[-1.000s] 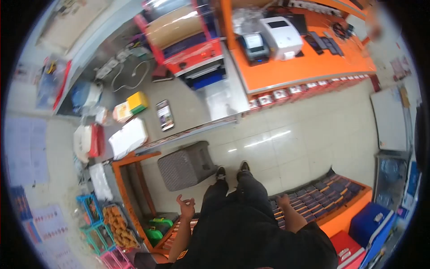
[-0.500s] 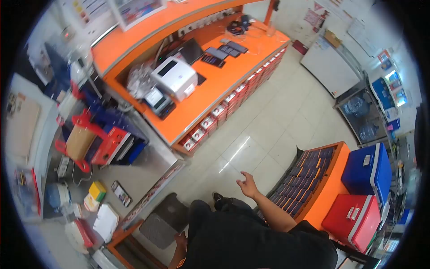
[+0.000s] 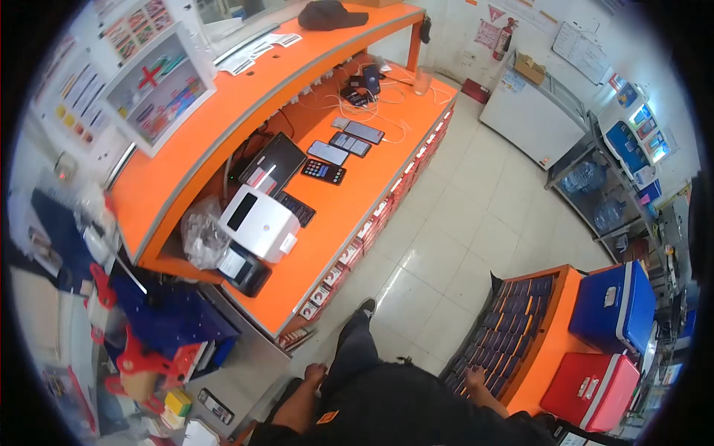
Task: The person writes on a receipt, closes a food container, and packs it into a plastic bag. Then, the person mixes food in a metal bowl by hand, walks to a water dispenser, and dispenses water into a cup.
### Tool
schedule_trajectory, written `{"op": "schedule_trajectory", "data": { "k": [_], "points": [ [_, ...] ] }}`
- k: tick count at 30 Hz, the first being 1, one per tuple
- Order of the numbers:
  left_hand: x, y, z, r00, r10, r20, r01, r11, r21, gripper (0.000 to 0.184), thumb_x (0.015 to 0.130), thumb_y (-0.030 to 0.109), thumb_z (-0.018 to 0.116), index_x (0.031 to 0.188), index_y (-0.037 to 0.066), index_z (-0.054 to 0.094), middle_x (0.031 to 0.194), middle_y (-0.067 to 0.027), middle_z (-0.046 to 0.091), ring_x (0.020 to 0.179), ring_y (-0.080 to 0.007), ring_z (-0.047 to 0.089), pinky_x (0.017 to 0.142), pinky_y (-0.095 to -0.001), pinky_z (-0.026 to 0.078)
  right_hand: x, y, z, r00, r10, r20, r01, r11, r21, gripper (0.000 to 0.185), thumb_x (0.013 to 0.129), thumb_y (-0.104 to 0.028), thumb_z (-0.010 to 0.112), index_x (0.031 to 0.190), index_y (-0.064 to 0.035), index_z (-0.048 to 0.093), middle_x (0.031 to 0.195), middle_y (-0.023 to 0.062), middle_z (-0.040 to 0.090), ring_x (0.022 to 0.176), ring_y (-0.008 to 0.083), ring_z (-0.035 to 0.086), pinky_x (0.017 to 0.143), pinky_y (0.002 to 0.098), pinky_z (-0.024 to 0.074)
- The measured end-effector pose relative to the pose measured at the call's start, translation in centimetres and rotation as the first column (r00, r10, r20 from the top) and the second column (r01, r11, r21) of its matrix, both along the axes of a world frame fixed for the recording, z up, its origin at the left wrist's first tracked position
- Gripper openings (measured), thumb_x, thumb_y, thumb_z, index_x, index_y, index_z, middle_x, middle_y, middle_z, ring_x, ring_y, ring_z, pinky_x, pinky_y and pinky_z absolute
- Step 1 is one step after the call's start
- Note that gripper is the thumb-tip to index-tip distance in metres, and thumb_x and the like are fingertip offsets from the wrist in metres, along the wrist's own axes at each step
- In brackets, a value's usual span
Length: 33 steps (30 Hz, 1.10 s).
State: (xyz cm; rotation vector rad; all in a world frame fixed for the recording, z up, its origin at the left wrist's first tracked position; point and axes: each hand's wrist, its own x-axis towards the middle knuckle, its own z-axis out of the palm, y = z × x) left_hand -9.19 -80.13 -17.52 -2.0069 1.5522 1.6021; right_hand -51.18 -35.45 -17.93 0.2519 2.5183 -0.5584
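My left hand (image 3: 316, 373) hangs beside my left thigh, fingers curled in, with nothing visible in it. Over on the other side, my right hand (image 3: 474, 377) is low in front of the rack of dark packs (image 3: 506, 320); its fingers look loosely bent and apart, and I see nothing in them. Whether it touches the packs I cannot tell. Ahead to the left, the orange counter (image 3: 297, 286) carries a white printer-like machine (image 3: 259, 223), a dark card terminal (image 3: 244, 269), a black tablet (image 3: 274, 165) and several phones, one a lit phone (image 3: 324, 172).
A red cooler (image 3: 587, 390) and a blue cooler (image 3: 613, 305) stand at the right. Tiled floor (image 3: 439, 215) runs between counter and rack towards a white chest freezer (image 3: 532, 119). A phone (image 3: 216, 406) lies on the metal table at lower left.
My view has moved forward and nearer the counter, with one foot stepping ahead. My right hand has dropped from over the floor to beside the rack; my left hand has come forward by my thigh.
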Motion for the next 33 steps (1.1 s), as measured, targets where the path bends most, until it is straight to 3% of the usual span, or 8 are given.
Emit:
{"op": "schedule_trajectory", "data": {
  "k": [2, 5, 9, 17, 21, 24, 29, 33],
  "points": [
    [-4.1, -4.4, -0.1, 0.971, -0.156, 0.179, 0.107, 0.960, 0.259, 0.041, 0.103, 0.040, 0.062, 0.100, 0.002, 0.078, 0.087, -0.0162, 0.077, 0.079, -0.0286, 0.074, 0.077, -0.0440, 0.057, -0.6, -0.8, 2.9, 0.998, -0.050, 0.026, 0.050, 0.999, -0.004, 0.056, 0.089, -0.025, 0.077, 0.135, 0.0023, 0.059, 0.123, 0.0244, 0.070, 0.113, 0.0365, 0.071, 0.097, 0.0454, 0.0574],
    [-9.5, -9.6, -6.7, 0.905, -0.424, 0.041, 0.423, 0.905, 0.029, 0.044, 0.103, 0.040, 0.058, 0.114, 0.002, 0.078, 0.114, -0.0233, 0.077, 0.108, -0.0394, 0.073, 0.097, -0.0498, 0.055, -2.0, -3.6, 4.8, 0.916, -0.232, 0.327, 0.269, 0.960, -0.072, 0.051, 0.091, -0.021, 0.075, 0.134, -0.0006, 0.059, 0.113, 0.0184, 0.070, 0.092, 0.0286, 0.072, 0.076, 0.0426, 0.0606],
    [-22.2, -16.6, -4.4, 0.735, -0.678, -0.014, 0.673, 0.731, -0.113, 0.048, 0.102, 0.043, 0.060, 0.115, 0.000, 0.077, 0.121, -0.0237, 0.075, 0.119, -0.0379, 0.071, 0.103, -0.0478, 0.053, -2.6, -5.7, 6.6, 0.943, -0.322, 0.078, 0.331, 0.929, -0.168, 0.054, 0.097, -0.019, 0.071, 0.144, -0.0037, 0.049, 0.096, 0.0136, 0.066, 0.069, 0.0209, 0.066, 0.054, 0.0360, 0.0530],
    [-47.6, -25.5, -6.5, 0.466, -0.884, 0.040, 0.867, 0.447, -0.219, 0.044, 0.101, 0.041, 0.067, 0.118, 0.001, 0.073, 0.120, -0.0223, 0.073, 0.114, -0.0352, 0.071, 0.099, -0.0473, 0.054, -8.9, -6.4, 1.6, 0.834, -0.500, 0.235, 0.523, 0.851, -0.048, 0.060, 0.096, -0.024, 0.073, 0.146, 0.0032, 0.054, 0.128, 0.0233, 0.063, 0.114, 0.0360, 0.061, 0.094, 0.0464, 0.0478],
    [-59.1, -26.4, -6.7, 0.725, -0.676, -0.134, 0.688, 0.722, 0.075, 0.037, 0.108, 0.034, 0.059, 0.121, 0.003, 0.073, 0.110, -0.0198, 0.075, 0.093, -0.0304, 0.073, 0.080, -0.0465, 0.057, -14.1, -6.8, -4.1, 0.825, -0.536, 0.182, 0.547, 0.837, -0.016, 0.064, 0.095, -0.027, 0.073, 0.146, 0.0066, 0.056, 0.145, 0.0282, 0.061, 0.136, 0.0435, 0.058, 0.115, 0.0516, 0.0452],
    [-70.0, -26.4, -3.6, 0.677, -0.730, -0.092, 0.732, 0.655, 0.186, 0.036, 0.108, 0.033, 0.059, 0.124, 0.003, 0.071, 0.112, -0.0197, 0.074, 0.093, -0.0301, 0.073, 0.080, -0.0464, 0.058, -25.4, -11.2, -3.5, 0.817, -0.533, -0.219, 0.561, 0.823, 0.089, 0.062, 0.094, -0.029, 0.075, 0.145, 0.0014, 0.059, 0.127, 0.0267, 0.072, 0.116, 0.0397, 0.072, 0.100, 0.0481, 0.0572],
    [-86.9, -25.9, -2.6, 0.529, -0.845, -0.080, 0.842, 0.510, 0.176, 0.036, 0.108, 0.032, 0.059, 0.130, 0.004, 0.066, 0.115, -0.0196, 0.073, 0.095, -0.0296, 0.073, 0.081, -0.0462, 0.059, -49.5, -14.0, 3.3, 0.812, -0.536, -0.231, 0.487, 0.840, -0.238, 0.061, 0.097, -0.034, 0.072, 0.146, -0.0022, 0.055, 0.146, 0.0275, 0.057, 0.140, 0.0436, 0.052, 0.120, 0.0521, 0.0391],
    [-100.9, -24.9, -4.6, 0.404, -0.909, -0.099, 0.907, 0.384, 0.173, 0.037, 0.108, 0.032, 0.059, 0.134, 0.005, 0.063, 0.118, -0.0194, 0.072, 0.096, -0.0292, 0.073, 0.082, -0.0460, 0.059, -63.7, -15.3, 6.3, 0.792, -0.529, -0.306, 0.454, 0.844, -0.285, 0.059, 0.097, -0.030, 0.073, 0.145, -0.0007, 0.057, 0.136, 0.0279, 0.065, 0.129, 0.0412, 0.062, 0.111, 0.0490, 0.0490]
  ]
}}
